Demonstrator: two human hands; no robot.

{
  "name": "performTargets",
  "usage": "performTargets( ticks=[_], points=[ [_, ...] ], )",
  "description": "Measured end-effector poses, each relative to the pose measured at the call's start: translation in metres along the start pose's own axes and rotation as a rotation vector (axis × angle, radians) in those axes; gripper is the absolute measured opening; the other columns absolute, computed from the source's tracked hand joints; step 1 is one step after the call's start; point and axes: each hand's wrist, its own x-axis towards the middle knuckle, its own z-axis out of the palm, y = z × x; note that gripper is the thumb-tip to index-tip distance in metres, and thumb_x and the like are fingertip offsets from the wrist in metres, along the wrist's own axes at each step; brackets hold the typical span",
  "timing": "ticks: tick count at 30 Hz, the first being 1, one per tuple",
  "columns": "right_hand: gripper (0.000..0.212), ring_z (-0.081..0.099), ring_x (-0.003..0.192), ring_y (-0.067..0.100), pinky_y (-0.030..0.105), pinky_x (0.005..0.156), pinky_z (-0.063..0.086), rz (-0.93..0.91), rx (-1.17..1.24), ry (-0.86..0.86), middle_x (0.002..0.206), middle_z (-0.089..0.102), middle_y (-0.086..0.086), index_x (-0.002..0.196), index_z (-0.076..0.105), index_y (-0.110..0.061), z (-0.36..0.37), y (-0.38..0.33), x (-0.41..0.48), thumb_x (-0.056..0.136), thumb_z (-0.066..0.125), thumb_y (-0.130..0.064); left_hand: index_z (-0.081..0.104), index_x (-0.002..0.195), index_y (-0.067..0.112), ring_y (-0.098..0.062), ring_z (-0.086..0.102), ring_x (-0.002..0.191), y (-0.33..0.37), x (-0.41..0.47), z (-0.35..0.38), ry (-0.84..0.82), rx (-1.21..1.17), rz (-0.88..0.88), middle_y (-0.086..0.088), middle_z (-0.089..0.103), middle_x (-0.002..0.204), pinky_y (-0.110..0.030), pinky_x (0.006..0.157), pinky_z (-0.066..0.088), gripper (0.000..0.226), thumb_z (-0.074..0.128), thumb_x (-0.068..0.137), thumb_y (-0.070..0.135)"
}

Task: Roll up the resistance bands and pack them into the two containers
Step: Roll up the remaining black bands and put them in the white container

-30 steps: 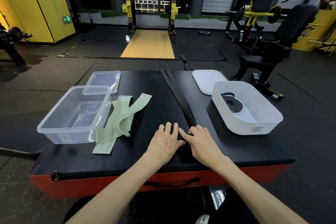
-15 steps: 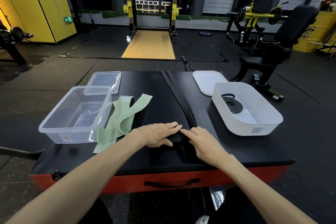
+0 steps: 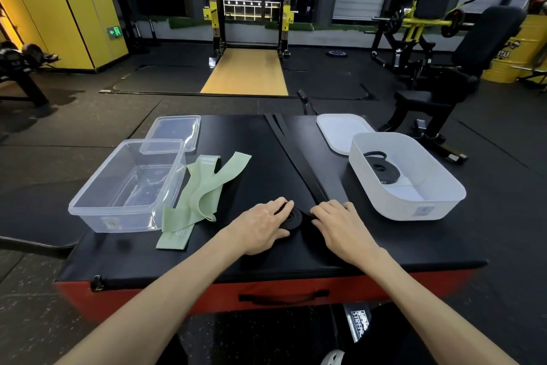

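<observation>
you worked at a black-topped pad (image 3: 245,139) with red sides; a black strap handle (image 3: 283,296) lay on its near face. beyond it stood a power rack (image 3: 217,9) with yellow fittings over a wooden platform (image 3: 247,71). a yellow wall (image 3: 59,3) bore a green exit sign (image 3: 114,31) at far left. at right were a black seated machine (image 3: 461,62), a yellow drum (image 3: 515,53) behind it, and a weight plate (image 3: 336,53) flat on the floor.

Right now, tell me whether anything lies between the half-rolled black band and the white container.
Only the right hand, pressing the band beside the black band roll, sits on that side. The mat from there to the white container shows nothing else. The unrolled length runs toward the mat's far edge.
</observation>
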Motion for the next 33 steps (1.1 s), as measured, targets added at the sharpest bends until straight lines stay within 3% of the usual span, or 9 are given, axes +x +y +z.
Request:
performTargets(
  ticks=[6, 12, 19, 22, 25, 27, 29, 33],
  points=[
    [0.016, 0.049, 0.073, 0.019, 0.029, 0.060, 0.037, -0.045, 0.004, 0.039, 0.077, 0.052, -0.005, 0.092, 0.059, -0.016, 0.005, -0.010, 0.005, 0.082, 0.070, -0.022, 0.006, 0.151, 0.006, -0.024, 0.037, 0.130, 0.016, 0.000, 0.008, 0.072, 0.061, -0.167, -0.012, 0.019, 0.153, -0.031, 0.108, 0.028, 0.067, 0.028, 0.102, 0.046],
    [0.049, 0.053, 0.076, 0.020, 0.029, 0.062, 0.045, -0.036, -0.045, 0.059, 0.083, 0.060, 0.002, 0.121, 0.059, -0.001, 0.007, -0.023, 0.000, 0.078, 0.073, -0.020, 0.010, 0.150, 0.003, -0.023, 0.039, 0.128, 0.022, 0.004, 0.015, 0.081, 0.093, -0.253, -0.014, 0.028, 0.148, -0.033, 0.106, 0.031, 0.068, 0.028, 0.101, 0.047],
    [0.058, 0.051, 0.076, 0.021, 0.029, 0.059, 0.043, -0.027, 0.002, 0.065, 0.083, 0.059, 0.002, 0.124, 0.059, -0.007, 0.011, -0.029, 0.000, 0.068, 0.075, -0.007, 0.015, 0.147, -0.001, -0.023, 0.048, 0.117, 0.034, 0.003, 0.019, 0.110, 0.150, -0.348, -0.013, 0.042, 0.133, -0.032, 0.097, 0.037, 0.075, 0.025, 0.099, 0.056],
    [0.058, 0.052, 0.073, 0.020, 0.027, 0.057, 0.041, -0.040, 0.007, 0.085, 0.081, 0.058, 0.000, 0.121, 0.062, -0.007, 0.011, -0.027, 0.002, 0.065, 0.078, -0.006, 0.010, 0.149, 0.000, -0.025, 0.036, 0.132, 0.028, 0.001, 0.014, 0.074, 0.033, -0.288, -0.016, 0.027, 0.149, -0.033, 0.109, 0.029, 0.077, 0.031, 0.098, 0.054],
    [0.058, 0.050, 0.072, 0.020, 0.027, 0.057, 0.038, -0.052, 0.008, 0.084, 0.080, 0.058, -0.002, 0.121, 0.062, -0.008, 0.012, -0.025, 0.003, 0.065, 0.078, -0.005, 0.008, 0.152, 0.007, -0.025, 0.016, 0.144, 0.006, -0.002, -0.002, -0.053, -0.199, -0.095, -0.013, 0.009, 0.158, -0.029, 0.116, 0.014, 0.077, 0.045, 0.097, 0.046],
    [0.058, 0.050, 0.073, 0.020, 0.028, 0.060, 0.036, -0.059, 0.023, 0.077, 0.081, 0.058, -0.003, 0.122, 0.061, -0.009, 0.012, -0.023, 0.002, 0.067, 0.076, -0.004, 0.010, 0.152, 0.010, -0.020, 0.012, 0.146, -0.009, 0.001, -0.011, -0.124, -0.290, 0.017, -0.009, 0.008, 0.160, -0.025, 0.116, 0.010, 0.079, 0.056, 0.094, 0.038],
    [0.054, 0.052, 0.079, 0.018, 0.029, 0.069, 0.036, -0.074, 0.041, 0.068, 0.085, 0.058, -0.006, 0.125, 0.059, -0.012, 0.009, -0.020, 0.000, 0.072, 0.071, -0.006, 0.014, 0.152, 0.010, -0.019, 0.014, 0.146, -0.018, 0.009, -0.014, -0.152, -0.321, 0.048, -0.006, 0.013, 0.159, -0.023, 0.116, 0.010, 0.082, 0.064, 0.090, 0.032],
    [0.051, 0.050, 0.094, 0.017, 0.034, 0.089, 0.036, -0.071, 0.166, -0.072, 0.096, 0.055, -0.007, 0.136, 0.050, -0.025, 0.003, -0.003, -0.001, 0.087, 0.050, -0.010, 0.022, 0.150, 0.011, -0.023, 0.039, 0.131, -0.022, 0.019, -0.011, -0.184, -0.251, 0.090, -0.003, 0.034, 0.148, -0.031, 0.111, 0.028, 0.079, 0.066, 0.088, 0.033]
  ],
)
